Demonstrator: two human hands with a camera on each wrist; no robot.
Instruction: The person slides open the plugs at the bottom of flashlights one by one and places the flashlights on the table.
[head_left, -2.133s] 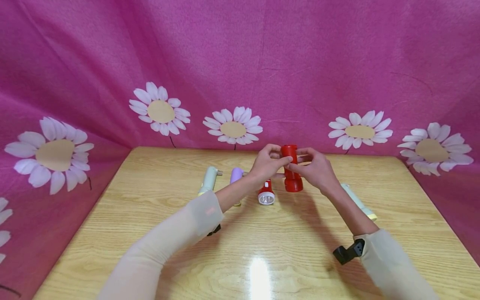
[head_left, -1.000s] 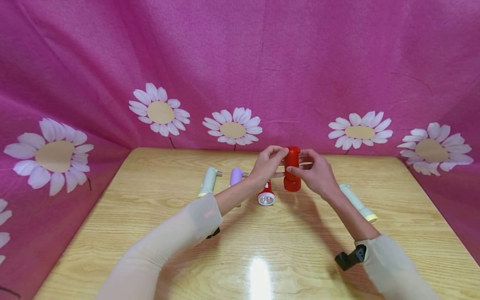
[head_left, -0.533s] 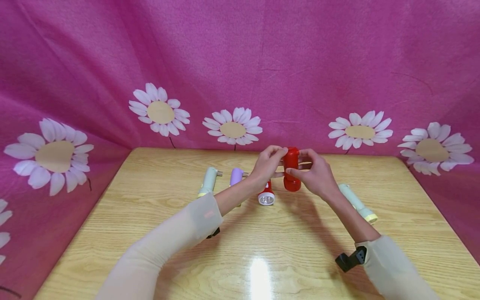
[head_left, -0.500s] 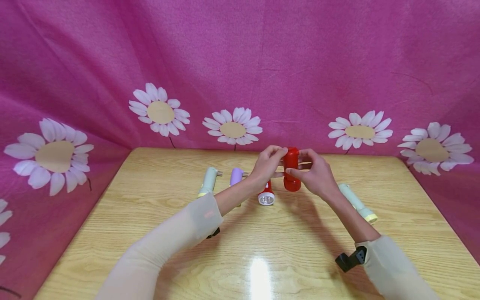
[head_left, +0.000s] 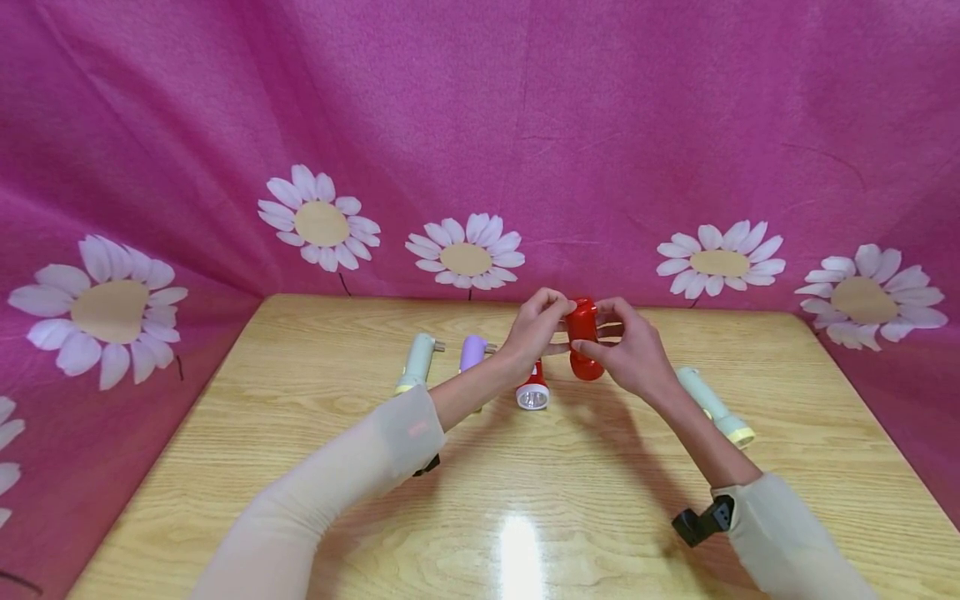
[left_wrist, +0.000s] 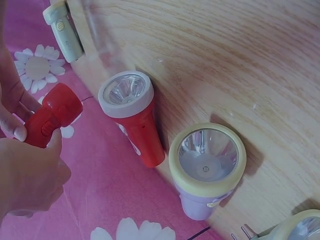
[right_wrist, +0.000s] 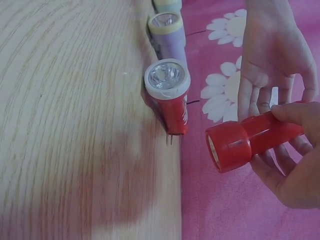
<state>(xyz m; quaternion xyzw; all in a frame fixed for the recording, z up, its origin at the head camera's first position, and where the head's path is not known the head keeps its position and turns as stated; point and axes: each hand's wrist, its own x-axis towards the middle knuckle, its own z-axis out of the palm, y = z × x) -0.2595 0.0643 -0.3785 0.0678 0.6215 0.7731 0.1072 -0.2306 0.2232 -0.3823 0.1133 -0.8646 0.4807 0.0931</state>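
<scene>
A red flashlight [head_left: 583, 329] is held up above the back of the table, its wide head down and tilted slightly to the right. My right hand [head_left: 633, 346] grips its body, thumb across the near side and fingers behind. At the tail end, the thumb of my left hand [head_left: 531, 329] pinches it from the left. A switch shows on its side in the left wrist view, near my left thumb. Just left of it on the table lies a red flashlight with a white rim [head_left: 532, 396], partly covered by my left hand in the head view.
On the wooden table [head_left: 465, 508], a purple flashlight [head_left: 472, 354] and a mint one [head_left: 417, 362] lie to the left, partly behind my left arm. Another mint flashlight [head_left: 716, 408] lies right, beside my right forearm. A pink flowered cloth [head_left: 585, 150] hangs behind the table.
My left thumb has moved from the middle of the held red flashlight up to its tail end. The flashlight has turned in my fingers and its tail has tipped slightly lower.
</scene>
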